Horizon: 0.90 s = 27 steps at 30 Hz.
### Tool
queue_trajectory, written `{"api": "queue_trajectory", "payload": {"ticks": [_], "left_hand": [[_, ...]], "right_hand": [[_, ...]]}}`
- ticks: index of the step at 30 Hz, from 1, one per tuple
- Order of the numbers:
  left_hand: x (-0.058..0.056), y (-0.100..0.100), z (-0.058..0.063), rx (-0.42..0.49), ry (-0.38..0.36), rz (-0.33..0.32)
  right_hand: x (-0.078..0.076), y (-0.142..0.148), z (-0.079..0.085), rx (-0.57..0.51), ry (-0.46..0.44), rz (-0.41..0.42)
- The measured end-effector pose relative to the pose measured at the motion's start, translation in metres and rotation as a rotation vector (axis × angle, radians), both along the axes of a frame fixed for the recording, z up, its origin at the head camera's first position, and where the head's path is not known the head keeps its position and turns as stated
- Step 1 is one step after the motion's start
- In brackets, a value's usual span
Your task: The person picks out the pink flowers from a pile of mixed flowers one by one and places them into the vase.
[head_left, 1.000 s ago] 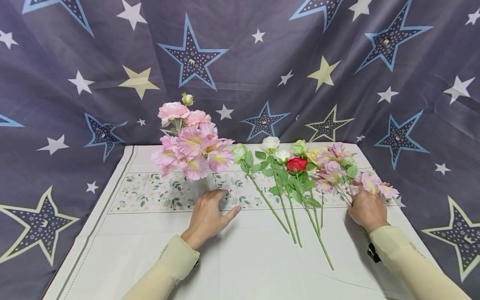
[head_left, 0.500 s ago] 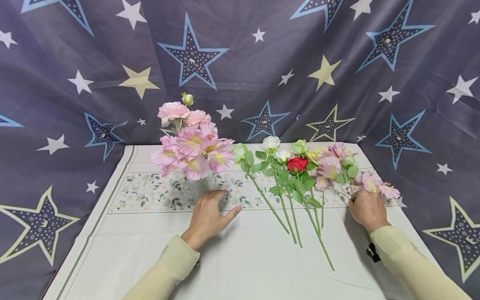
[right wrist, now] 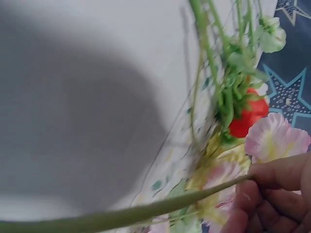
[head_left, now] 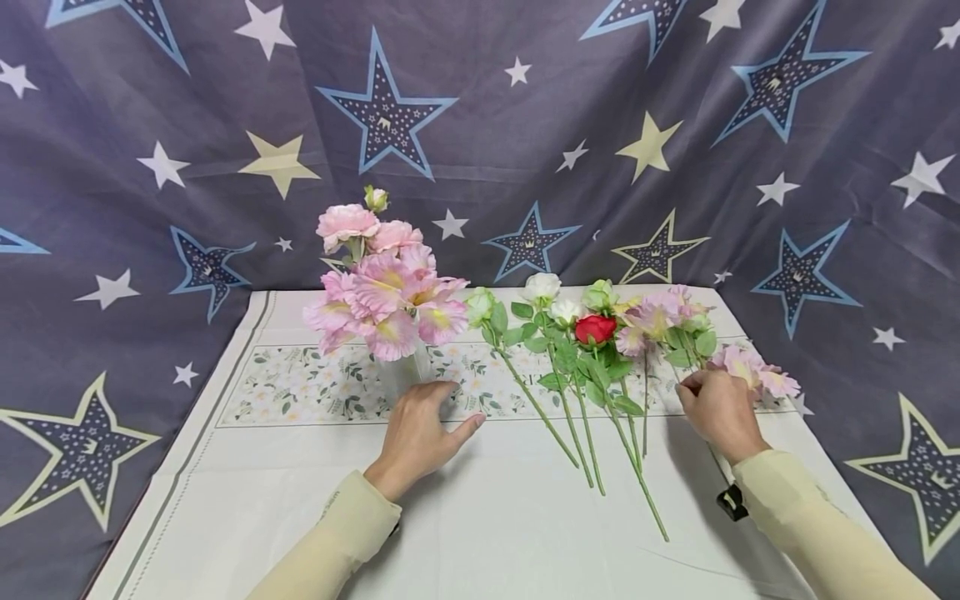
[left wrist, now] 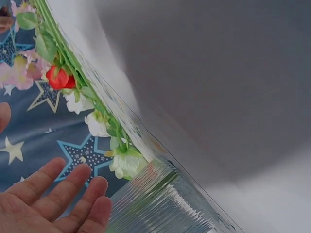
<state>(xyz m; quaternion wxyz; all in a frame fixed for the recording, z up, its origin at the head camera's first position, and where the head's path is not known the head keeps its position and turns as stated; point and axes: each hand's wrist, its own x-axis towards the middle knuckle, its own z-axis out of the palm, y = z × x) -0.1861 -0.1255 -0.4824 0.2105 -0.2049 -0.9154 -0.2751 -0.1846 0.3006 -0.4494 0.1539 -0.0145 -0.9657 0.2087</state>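
A clear ribbed vase stands left of centre, filled with pink flowers. My left hand is right at it, fingers loosely extended and thumb apart; the left wrist view has those fingers spread beside the vase wall. On the right, my right hand pinches the green stem of a pink iris-like flower between thumb and fingertips. This bloom overlaps the yellow flower behind it. Another pink flower lies just beyond the right hand.
Between the hands lie several stemmed flowers: a red rose, white roses and green-white ones, stems pointing towards me. A white cloth with a floral band covers the table. A star-patterned curtain hangs behind.
My right hand has shifted slightly left and up, and the pink flower it pinches has moved left with it, towards the red rose. The left hand and vase stay put.
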Motion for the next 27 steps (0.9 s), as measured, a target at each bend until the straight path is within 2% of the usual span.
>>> {"api": "queue_trajectory", "payload": {"ticks": [9,17,27], "left_hand": [[0.002,0.002,0.000,0.010,-0.009,-0.001],[0.002,0.004,-0.001,0.010,-0.017,-0.003],[0.005,0.004,0.001,0.014,-0.023,-0.011]], "right_hand": [[0.002,-0.023,0.007,-0.067,0.122,0.056],[0.004,-0.049,0.010,-0.156,0.123,0.090],[0.007,-0.076,0.008,-0.222,0.131,0.093]]}}
